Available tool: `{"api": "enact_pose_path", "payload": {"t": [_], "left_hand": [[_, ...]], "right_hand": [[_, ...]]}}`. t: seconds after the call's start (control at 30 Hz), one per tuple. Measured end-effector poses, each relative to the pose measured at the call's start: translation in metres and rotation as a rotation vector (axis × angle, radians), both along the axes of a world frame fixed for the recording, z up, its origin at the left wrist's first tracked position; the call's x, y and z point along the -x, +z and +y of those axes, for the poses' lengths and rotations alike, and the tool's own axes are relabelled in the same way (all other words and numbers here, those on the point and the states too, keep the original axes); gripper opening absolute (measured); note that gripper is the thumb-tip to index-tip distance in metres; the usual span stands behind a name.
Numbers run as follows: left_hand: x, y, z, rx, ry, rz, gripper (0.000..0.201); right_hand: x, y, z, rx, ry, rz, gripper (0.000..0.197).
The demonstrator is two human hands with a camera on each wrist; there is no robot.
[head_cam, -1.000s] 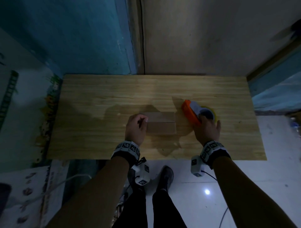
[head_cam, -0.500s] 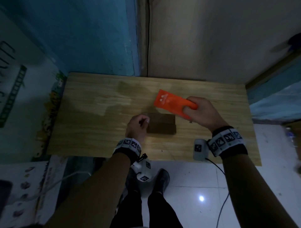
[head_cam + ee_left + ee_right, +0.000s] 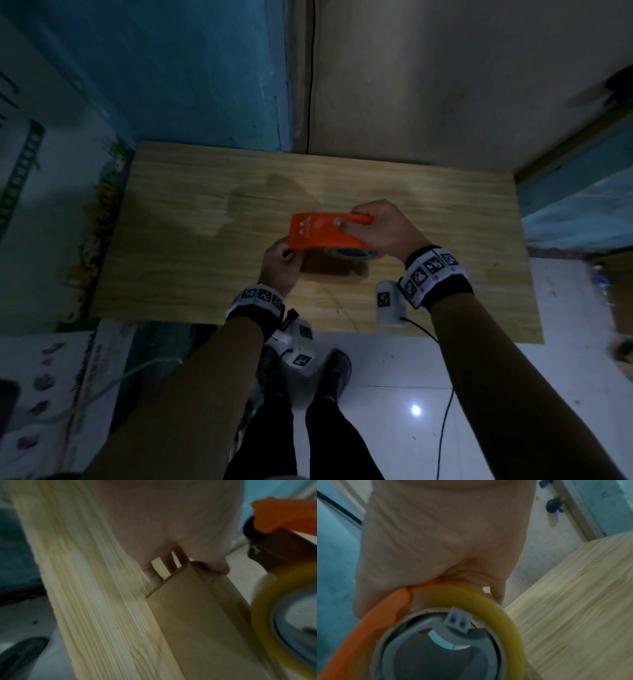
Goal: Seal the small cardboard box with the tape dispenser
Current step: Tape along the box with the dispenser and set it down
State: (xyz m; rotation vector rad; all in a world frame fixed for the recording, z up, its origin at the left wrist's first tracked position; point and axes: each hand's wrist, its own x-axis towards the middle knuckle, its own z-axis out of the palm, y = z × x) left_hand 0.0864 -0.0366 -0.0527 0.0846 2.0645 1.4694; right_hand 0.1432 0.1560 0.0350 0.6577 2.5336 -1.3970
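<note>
The small brown cardboard box point(image 3: 197, 615) lies on the wooden table point(image 3: 191, 260); in the head view only its dark near side point(image 3: 337, 270) shows under the dispenser. My left hand point(image 3: 287, 256) holds the box's left end, thumb point(image 3: 211, 566) on the top edge and fingers point(image 3: 153, 574) down the end face. My right hand point(image 3: 358, 228) grips the orange tape dispenser point(image 3: 320, 233) by its handle just above the box, its front end near my left hand. The yellow tape roll point(image 3: 489, 600) on its grey hub point(image 3: 453, 642) hangs beside the box point(image 3: 274, 599).
The table stands against a blue and beige wall point(image 3: 411, 85). Its near edge point(image 3: 342, 330) is close to my wrists, with white floor tiles point(image 3: 394, 428), a black cable point(image 3: 445, 411) and my legs below. Bare wood lies to the left and right of the box.
My right hand lifted the dispenser off the table at the right and carried it left over the box. My left hand stayed at the box's left end.
</note>
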Motion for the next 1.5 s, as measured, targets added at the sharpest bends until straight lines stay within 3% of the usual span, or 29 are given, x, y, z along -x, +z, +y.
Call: {"api": "enact_pose_path", "payload": {"t": [0.1,0.17,0.23,0.3,0.37,0.53,0.67,0.77,0.93,1.1,1.33,1.5], "left_hand": [[0.001,0.004,-0.001,-0.178,0.109,-0.253,0.026],[0.005,0.005,-0.003,-0.193,0.25,-0.394,0.019],[0.01,0.005,-0.006,-0.21,0.31,-0.453,0.012],[0.011,0.009,-0.006,-0.229,0.291,-0.479,0.018],[0.012,0.014,-0.005,-0.191,0.25,-0.47,0.031],[0.007,0.014,-0.004,-0.327,0.274,-0.414,0.035],[0.006,0.016,-0.004,-0.286,0.246,-0.349,0.025],[0.005,0.013,-0.007,-0.195,0.231,-0.287,0.018],[0.004,0.003,-0.014,-0.126,0.183,-0.24,0.025],[0.014,-0.014,-0.015,-0.073,0.186,-0.263,0.028],[0.024,-0.034,-0.018,0.106,0.083,-0.145,0.008],[0.022,-0.022,-0.016,0.23,0.049,-0.072,0.025]], "right_hand": [[0.001,-0.002,-0.001,-0.006,0.002,-0.004,0.044],[0.001,-0.004,-0.001,-0.003,-0.009,-0.002,0.042],[0.002,-0.004,-0.002,-0.009,-0.005,-0.003,0.041],[0.002,-0.005,-0.002,-0.01,-0.001,-0.001,0.04],[0.001,-0.006,-0.002,-0.006,-0.004,-0.001,0.04],[-0.001,-0.007,-0.001,0.011,-0.005,-0.012,0.044],[0.002,-0.008,-0.002,-0.015,0.023,-0.012,0.045],[0.008,-0.007,-0.005,-0.061,0.049,-0.02,0.05],[0.017,-0.006,-0.019,-0.221,0.115,-0.005,0.056],[0.023,-0.004,-0.025,-0.254,0.129,-0.017,0.052],[0.027,-0.007,-0.038,-0.302,0.157,0.034,0.057],[0.028,-0.009,-0.041,-0.315,0.138,0.056,0.058]]}}
